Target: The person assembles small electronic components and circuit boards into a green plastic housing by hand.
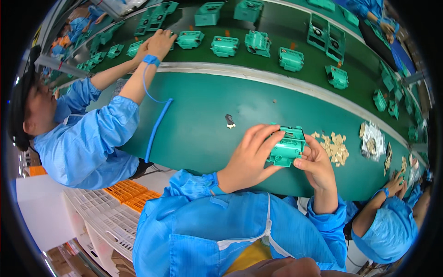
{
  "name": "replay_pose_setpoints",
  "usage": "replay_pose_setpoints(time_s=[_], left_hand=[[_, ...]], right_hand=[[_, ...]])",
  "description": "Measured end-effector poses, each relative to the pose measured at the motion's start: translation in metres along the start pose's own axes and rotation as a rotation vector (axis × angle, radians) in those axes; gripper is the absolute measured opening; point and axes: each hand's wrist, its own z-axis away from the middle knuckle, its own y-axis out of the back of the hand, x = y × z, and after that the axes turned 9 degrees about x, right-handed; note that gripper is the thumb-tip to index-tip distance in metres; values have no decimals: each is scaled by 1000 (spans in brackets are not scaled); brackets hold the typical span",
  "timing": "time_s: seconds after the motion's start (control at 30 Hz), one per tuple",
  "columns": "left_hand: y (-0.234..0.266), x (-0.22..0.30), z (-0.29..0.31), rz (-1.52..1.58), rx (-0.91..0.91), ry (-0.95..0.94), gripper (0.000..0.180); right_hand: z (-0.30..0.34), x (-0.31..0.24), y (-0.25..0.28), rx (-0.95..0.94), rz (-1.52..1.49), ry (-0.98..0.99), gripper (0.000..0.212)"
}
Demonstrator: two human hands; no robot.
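Note:
Both of my hands hold one green plastic housing (287,148) above the green work table. My left hand (253,154) grips it from the left, with fingers over its upper edge. On the other side my right hand (318,167) pinches it between thumb and fingers. The housing has a hollow top and screw holes or bosses on its face. Beyond my left hand a small black part with pale tips (230,121) lies on the table. A pile of small beige pieces (336,148) is spread just right of my right hand.
A dark conveyor belt (258,64) carries several green housings behind a metal rail (221,69). At the left a co-worker (87,129) reaches over it; a blue coiled cord (158,129) hangs there. Clear plastic bags (372,141) and another person's hands (397,184) are at the right.

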Motion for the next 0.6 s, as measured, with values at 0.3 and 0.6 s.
replay_pose_setpoints(time_s=[0.3,0.6], left_hand=[[-5,-31,9,339,75,251,88],[2,-29,11,400,114,300,86]], right_hand=[[-23,-26,-29,-68,-32,-44,49],[-40,-22,-36,-103,-250,-128,41]])
